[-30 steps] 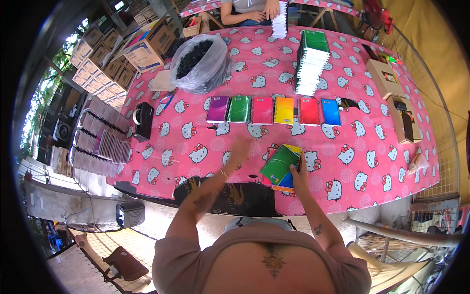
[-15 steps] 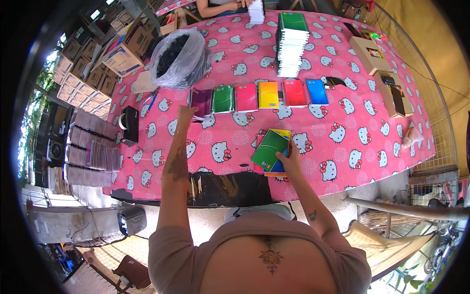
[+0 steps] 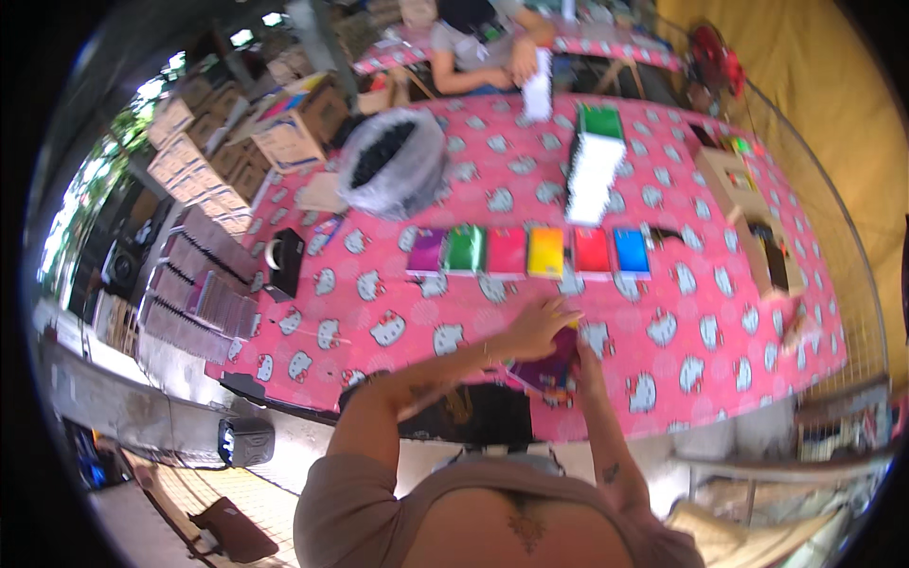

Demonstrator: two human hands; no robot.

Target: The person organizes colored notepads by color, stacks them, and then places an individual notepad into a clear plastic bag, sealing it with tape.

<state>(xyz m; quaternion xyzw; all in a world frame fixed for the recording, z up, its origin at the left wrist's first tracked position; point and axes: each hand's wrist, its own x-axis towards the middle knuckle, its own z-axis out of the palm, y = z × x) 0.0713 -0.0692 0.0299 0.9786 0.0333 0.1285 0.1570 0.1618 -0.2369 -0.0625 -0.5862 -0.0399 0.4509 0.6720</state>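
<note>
A purple notebook (image 3: pixel 543 370) lies on top of the small stack at the front of the table, with the colours below it mostly covered. My left hand (image 3: pixel 538 331) is at its upper edge, gripping it, a little blurred. Around the right side of the stack my right hand (image 3: pixel 589 369) is closed, thumb side up along the edge. Farther in stands a row of notebooks: purple (image 3: pixel 428 251), green (image 3: pixel 467 250), pink (image 3: pixel 507 252), yellow (image 3: pixel 545 253), red (image 3: pixel 590 253) and blue (image 3: pixel 631 253).
Behind the row rises a tall notebook pile (image 3: pixel 595 175) with a green cover on top. A plastic bag (image 3: pixel 402 175) of black items, a black tape dispenser (image 3: pixel 284 265) and bundled notebooks (image 3: pixel 199 293) are at left. Cardboard boxes (image 3: pixel 729 185) line the right. A person (image 3: pixel 478 57) works opposite.
My left hand has come from the row's left end to the stack, where purple now covers the green notebook. My view has tilted up, showing more of the person opposite.
</note>
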